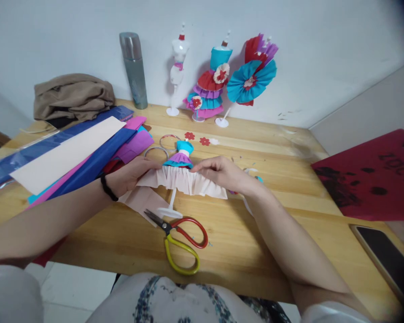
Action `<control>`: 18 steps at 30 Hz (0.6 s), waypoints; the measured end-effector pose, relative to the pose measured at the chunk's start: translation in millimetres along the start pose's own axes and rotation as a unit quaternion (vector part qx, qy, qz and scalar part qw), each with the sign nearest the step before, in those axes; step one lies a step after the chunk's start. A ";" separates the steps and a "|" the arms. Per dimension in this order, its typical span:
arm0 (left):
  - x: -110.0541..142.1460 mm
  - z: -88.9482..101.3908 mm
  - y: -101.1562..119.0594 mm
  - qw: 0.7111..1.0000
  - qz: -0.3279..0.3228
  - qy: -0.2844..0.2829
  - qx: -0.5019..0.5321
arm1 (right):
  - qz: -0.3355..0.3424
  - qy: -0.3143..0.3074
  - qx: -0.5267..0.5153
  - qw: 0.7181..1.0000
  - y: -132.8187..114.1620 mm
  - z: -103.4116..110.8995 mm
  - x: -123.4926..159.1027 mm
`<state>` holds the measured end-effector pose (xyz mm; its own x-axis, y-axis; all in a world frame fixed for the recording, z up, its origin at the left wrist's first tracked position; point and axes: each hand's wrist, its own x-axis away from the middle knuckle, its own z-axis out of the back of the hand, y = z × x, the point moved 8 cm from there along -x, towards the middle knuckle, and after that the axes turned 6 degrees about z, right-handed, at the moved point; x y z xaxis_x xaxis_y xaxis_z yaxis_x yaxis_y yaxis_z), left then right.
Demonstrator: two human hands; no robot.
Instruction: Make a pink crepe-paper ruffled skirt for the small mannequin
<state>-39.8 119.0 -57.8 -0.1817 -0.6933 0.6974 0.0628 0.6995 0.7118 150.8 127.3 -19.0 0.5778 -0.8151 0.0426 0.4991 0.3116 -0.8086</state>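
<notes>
A small mannequin on a white stand wears a layered paper dress (181,157) in blue and purple. Across its lower part runs a gathered strip of pale pink crepe paper (185,181). My left hand (134,171) pinches the strip at its left side, fingers closed. On the other side my right hand (222,172) has its fingers closed on the strip's upper edge, close to the dress. Scissors (168,228) with one red and one yellow handle lie spread in front of the stand. Under their blades is a flat pale pink paper piece (144,202).
Coloured crepe sheets (70,154) are piled at left near a brown cloth (72,96) and a bottle (134,72). Three mannequins stand by the wall, one bare (179,58). Red paper flowers (204,141) lie behind the dress. A phone (384,255) and red bag (373,179) are at right.
</notes>
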 end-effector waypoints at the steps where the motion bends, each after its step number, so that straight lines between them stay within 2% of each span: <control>1: -1.2 0.3 0.4 1.000 -0.003 0.000 0.003 | -0.002 0.005 0.009 1.000 0.7 0.9 -0.3; 6: -4.3 -3.5 -2.0 1.000 0.001 -0.013 0.003 | -0.019 0.032 0.060 0.997 0.4 7.1 -0.1; 11: -0.5 -3.9 -1.7 1.000 0.010 -0.005 -0.007 | -0.029 0.025 0.074 0.997 -1.9 5.5 -0.1; 18: 5.1 -2.3 2.7 1.000 -0.010 -0.001 0.001 | 0.015 0.037 0.060 0.997 -8.9 4.6 -0.7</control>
<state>-38.3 117.0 -52.1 -0.1845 -0.7064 0.6833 0.0576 0.6863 0.7251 148.9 127.4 -9.2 0.5464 -0.8371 -0.0278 0.5586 0.3890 -0.7326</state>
